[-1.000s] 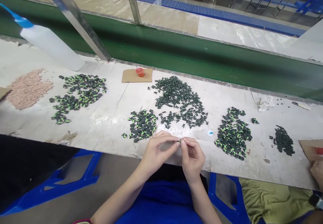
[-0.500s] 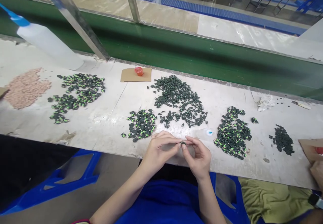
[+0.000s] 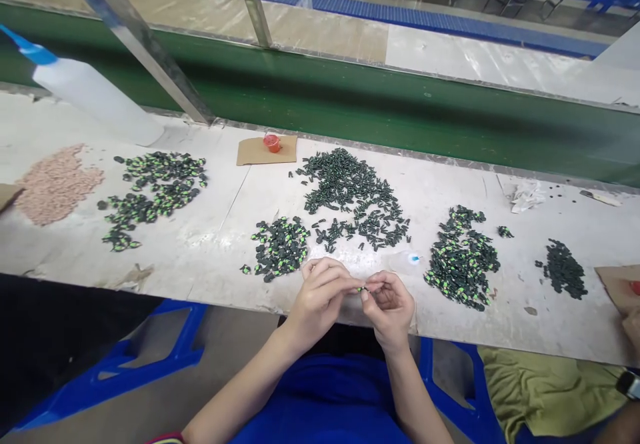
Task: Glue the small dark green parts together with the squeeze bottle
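My left hand (image 3: 320, 297) and my right hand (image 3: 391, 307) meet at the table's front edge, fingertips pinched on one small dark green piece (image 3: 361, 289) with bright green on it. Fingers hide much of the piece. Just left of my left hand lies a pile of dark pieces with green marks (image 3: 281, 247). Beyond the hands spreads a larger pile of small dark green rods (image 3: 350, 194). A small clear bottle with a blue tip (image 3: 406, 259) lies near my right hand, and another dark and bright green pile (image 3: 463, 257) is farther right.
A white bottle with a blue nozzle (image 3: 95, 97) leans at the back left, near a pink pile (image 3: 60, 184) and a dark green pile (image 3: 155, 191). A red cup (image 3: 272, 143) stands on cardboard (image 3: 250, 153). At right are a black pile (image 3: 564, 269) and another person's arm (image 3: 620, 424).
My left fingers have closed up and extend farther over the small piece. My right hand has shifted slightly left. The camera view has tilted a little.
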Available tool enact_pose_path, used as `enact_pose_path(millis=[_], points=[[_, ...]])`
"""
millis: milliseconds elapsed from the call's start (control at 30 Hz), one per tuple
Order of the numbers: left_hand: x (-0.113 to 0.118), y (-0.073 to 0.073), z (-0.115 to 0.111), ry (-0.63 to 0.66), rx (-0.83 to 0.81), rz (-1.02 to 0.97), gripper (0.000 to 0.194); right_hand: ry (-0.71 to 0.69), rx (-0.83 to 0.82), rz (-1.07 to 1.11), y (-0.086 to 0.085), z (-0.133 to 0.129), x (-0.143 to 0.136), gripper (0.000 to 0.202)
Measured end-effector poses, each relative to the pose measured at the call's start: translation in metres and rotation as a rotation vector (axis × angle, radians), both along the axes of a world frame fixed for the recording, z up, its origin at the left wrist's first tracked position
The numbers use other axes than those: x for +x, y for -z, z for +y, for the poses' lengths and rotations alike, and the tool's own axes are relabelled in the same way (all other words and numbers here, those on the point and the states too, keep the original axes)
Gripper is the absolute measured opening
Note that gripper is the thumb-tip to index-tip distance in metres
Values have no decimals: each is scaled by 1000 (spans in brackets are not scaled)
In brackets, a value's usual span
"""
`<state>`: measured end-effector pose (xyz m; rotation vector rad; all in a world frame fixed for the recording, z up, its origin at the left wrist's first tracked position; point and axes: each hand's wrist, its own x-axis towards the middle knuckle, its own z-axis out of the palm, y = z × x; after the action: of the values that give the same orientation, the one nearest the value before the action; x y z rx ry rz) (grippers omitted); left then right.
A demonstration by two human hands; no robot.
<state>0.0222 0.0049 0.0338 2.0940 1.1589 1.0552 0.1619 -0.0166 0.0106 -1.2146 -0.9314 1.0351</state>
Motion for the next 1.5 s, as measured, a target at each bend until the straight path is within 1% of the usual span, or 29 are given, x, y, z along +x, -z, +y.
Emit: enact_pose_path(millis=[67,167,267,367,433,467,500,600,667,700,733,767,833,900,933,1000,1067,1100,1233,1300,1367,1433,1500], points=[[-2,0,0,-1,17,20,30,7,-1,7,2,0,-1,19],[-4,2,1,39,17,51,29,3,-17,-3,4,-2,0,20],[-2,4,-2,73,23,52,28,-35,18,-42,4,-6,5,12],[6,8,-7,93,18,66,27,-67,89,-178,3,-14,17,4],[8,12,-8,80,8,97,24,-47,136,-357,3,-20,30,7],[7,14,-6,46,7,119,24,-24,155,-472,4,-23,39,8],[5,16,-3,-13,10,144,23,34,184,-586,5,-25,48,8],[-13,21,12,-276,55,232,17,306,209,-856,8,-26,79,3],[-26,24,23,-391,79,294,15,481,186,-959,8,-22,94,11],[-31,25,28,-410,83,318,15,531,180,-986,7,-18,99,17],[-35,26,33,-407,83,338,14,542,178,-1018,6,-14,102,26],[-37,28,37,-396,81,352,14,523,181,-1054,5,-9,102,34],[-38,30,41,-372,77,367,14,424,178,-1127,4,0,95,52],[-37,31,43,-376,79,372,17,311,156,-1167,5,8,84,60],[-36,31,42,-383,82,372,18,270,147,-1169,6,12,78,58],[-35,30,40,-395,88,360,20,224,136,-1140,8,18,68,41],[-33,27,36,-387,90,334,21,201,128,-1054,9,21,62,27],[-31,26,33,-372,86,319,21,185,122,-985,8,21,61,24],[-18,26,18,-245,46,269,19,73,37,-615,3,15,59,28],[-10,28,11,-211,27,264,19,65,-20,-477,0,10,56,30],[-6,29,6,-237,15,277,15,96,-33,-400,-2,6,54,28],[-6,29,3,-282,3,301,9,119,-14,-334,-3,5,51,25],[-10,28,2,-267,-18,323,14,107,2,-257,-2,5,49,24]])
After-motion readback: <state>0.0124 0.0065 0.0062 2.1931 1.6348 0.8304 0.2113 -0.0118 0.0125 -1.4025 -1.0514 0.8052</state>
